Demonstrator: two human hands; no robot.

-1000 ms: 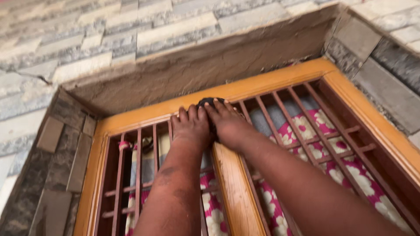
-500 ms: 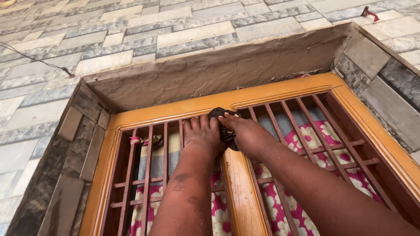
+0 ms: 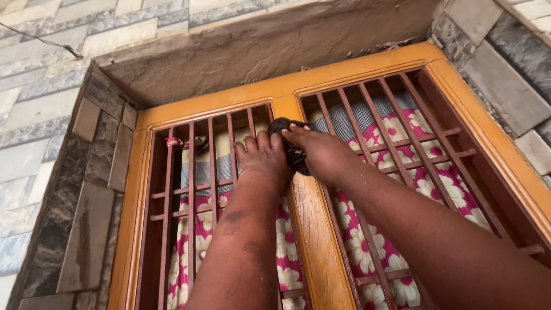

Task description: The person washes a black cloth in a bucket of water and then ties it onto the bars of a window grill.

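Head view, close, facing window grille

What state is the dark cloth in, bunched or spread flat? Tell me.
Bunched. The dark cloth sits as a crumpled wad on the central wooden post, pressed between the left hand and right hand.

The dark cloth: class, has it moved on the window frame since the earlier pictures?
Yes. The cloth has slid down from the frame's top rail onto the centre post.

A pink curtain with white flowers hangs behind the brown window bars, below and to both sides of the hands. Above them runs a bare concrete lintel, with grey stone tiles on the wall beyond.
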